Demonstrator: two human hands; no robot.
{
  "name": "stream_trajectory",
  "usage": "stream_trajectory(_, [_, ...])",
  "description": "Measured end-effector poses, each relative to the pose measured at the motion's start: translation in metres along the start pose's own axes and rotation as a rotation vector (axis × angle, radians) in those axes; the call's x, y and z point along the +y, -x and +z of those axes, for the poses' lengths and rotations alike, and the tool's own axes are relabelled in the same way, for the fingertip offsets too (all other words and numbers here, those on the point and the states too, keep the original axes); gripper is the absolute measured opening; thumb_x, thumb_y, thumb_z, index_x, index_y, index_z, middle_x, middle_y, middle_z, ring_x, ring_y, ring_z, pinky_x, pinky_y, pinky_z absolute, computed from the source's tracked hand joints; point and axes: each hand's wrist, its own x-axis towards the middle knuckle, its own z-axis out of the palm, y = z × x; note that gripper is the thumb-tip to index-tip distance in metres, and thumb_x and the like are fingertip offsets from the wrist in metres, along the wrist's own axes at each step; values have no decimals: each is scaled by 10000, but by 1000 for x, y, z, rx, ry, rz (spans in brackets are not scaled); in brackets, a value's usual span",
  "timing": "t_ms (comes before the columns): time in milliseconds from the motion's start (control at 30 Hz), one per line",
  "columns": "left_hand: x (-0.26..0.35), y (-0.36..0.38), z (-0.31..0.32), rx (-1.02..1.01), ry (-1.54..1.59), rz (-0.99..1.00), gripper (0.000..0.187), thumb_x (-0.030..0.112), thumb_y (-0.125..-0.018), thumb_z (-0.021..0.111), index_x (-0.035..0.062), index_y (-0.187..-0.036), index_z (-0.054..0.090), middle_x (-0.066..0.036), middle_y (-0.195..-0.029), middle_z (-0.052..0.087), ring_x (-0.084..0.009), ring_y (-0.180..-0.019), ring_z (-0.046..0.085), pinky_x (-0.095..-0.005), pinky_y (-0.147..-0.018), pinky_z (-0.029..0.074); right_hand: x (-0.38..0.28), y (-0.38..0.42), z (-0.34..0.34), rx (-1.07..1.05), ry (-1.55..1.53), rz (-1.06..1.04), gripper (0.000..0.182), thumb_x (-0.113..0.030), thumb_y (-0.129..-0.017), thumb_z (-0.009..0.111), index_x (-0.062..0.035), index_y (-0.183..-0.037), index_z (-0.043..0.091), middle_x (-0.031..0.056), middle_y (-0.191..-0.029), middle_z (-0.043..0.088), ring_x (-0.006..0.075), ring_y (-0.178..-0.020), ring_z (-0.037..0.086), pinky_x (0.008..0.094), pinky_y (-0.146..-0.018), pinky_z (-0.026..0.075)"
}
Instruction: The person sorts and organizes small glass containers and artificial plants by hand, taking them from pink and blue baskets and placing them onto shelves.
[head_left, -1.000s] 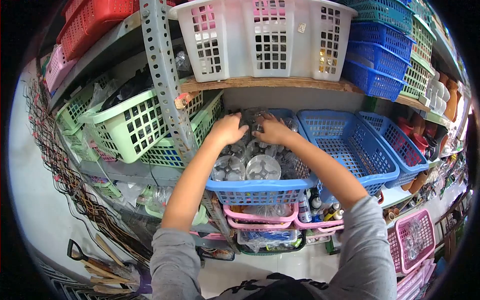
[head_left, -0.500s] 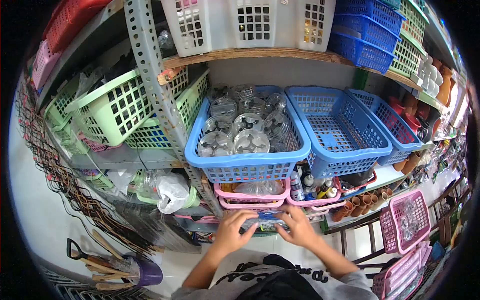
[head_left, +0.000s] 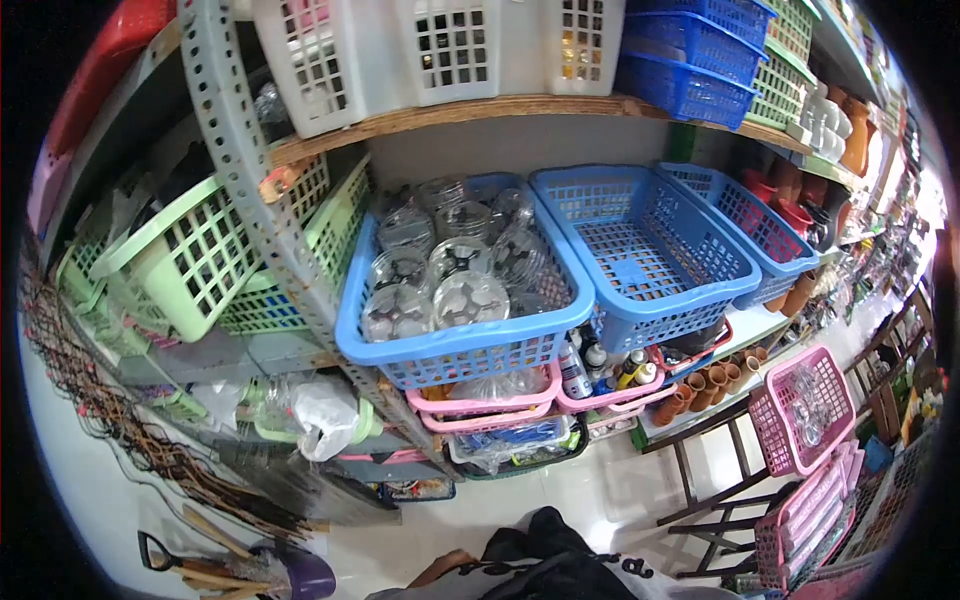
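Note:
Only a small patch of skin, part of my left hand or wrist [head_left: 442,566], shows at the bottom edge beside my dark and grey clothing; its fingers are hidden. My right hand is out of view. In front of me, a blue basket [head_left: 460,345] on the shelf holds several round clear plastic pieces [head_left: 470,297]. To its right stands a blue basket [head_left: 640,265] with nothing visible inside. Pink baskets [head_left: 485,412] sit below, with bottles [head_left: 575,370] beside them.
A perforated metal post [head_left: 240,150] rises left of the blue baskets, near green baskets [head_left: 190,260]. White baskets [head_left: 450,50] stand overhead. A purple bucket [head_left: 310,575] holds wooden handles at lower left. A pink basket [head_left: 800,410] and folding stands are at right.
Both hands have dropped from in front of the lower baskets, my right one out of view. The view has turned, and the blue baskets appear shifted left.

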Motion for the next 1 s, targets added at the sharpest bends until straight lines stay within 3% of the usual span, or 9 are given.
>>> stream_trajectory(133, [5,12,-17,214,-933,-293,501,445,-817,559,56,-1131,594,-163,-1134,603,-291,-1028,567,-380,-900,438,15,11,31,-164,77,177,395,-432,-758,610,-85,-924,700,155,-998,669,294,-941,634,394,-819,488])
stream_trajectory(200, [10,19,-23,319,-1417,-415,505,441,-776,593,64,-1109,639,-189,-1129,622,-318,-1029,592,-391,-878,461,152,-65,114,-255,98,258,403,-442,-759,608,-97,-944,702,148,-1015,668,290,-941,635,388,-821,486])
stream_trajectory(233, [22,21,-15,302,-1443,-417,505,441,-776,593,64,-1109,639,-189,-1129,622,-318,-1029,592,-391,-878,461,166,-51,115,-237,78,271,403,-442,-759,608,-97,-944,702,148,-1015,668,290,-941,635,388,-821,486])
stream_trajectory(367, [44,6,-10,346,-1479,-361,455,399,-772,559,62,-1059,661,-185,-1096,636,-330,-1046,595,-375,-888,459,37,2,49,-76,-70,327,374,-386,-796,634,-85,-1014,673,118,-824,664,211,-684,604,362,-635,489])
stream_trajectory(467, [74,-23,43,291,-1577,-328,450,393,-772,545,54,-1044,663,-181,-1089,639,-328,-1041,599,-381,-888,459,26,18,42,55,-192,440,395,-391,-793,632,-79,-1032,669,122,-753,664,198,-589,595,340,-573,488])
stream_trajectory(667, [67,-94,148,53,-1648,-77,419,385,-825,574,59,-1076,655,-163,-1082,648,-281,-1024,613,-363,-899,465,50,79,60,391,-480,599,343,-297,-791,652,-54,-1033,659,122,-758,669,205,-665,627,343,-618,507])
stream_trajectory(733, [61,-118,174,-7,-1701,-17,436,374,-814,605,46,-1099,641,-152,-1092,648,-276,-1027,613,-355,-899,466,60,104,70,328,-536,767,387,-345,-758,620,-68,-1020,684,193,-986,670,318,-953,637,389,-865,482])
stream_trajectory(867, [71,-136,238,-109,-1853,21,443,374,-818,599,49,-1118,633,-154,-1094,646,-276,-1028,614,-352,-906,463,72,145,100,316,-561,883,441,-390,-707,624,-51,-981,695,195,-981,670,308,-961,636,377,-855,481])
stream_trajectory(1000, [80,-173,260,-191,-1919,-135,447,379,-813,601,59,-1124,633,-153,-1095,646,-275,-1037,610,-347,-915,456,70,153,109,317,-633,885,435,-398,-690,613,-62,-950,708,196,-987,668,302,-969,634,376,-851,482])
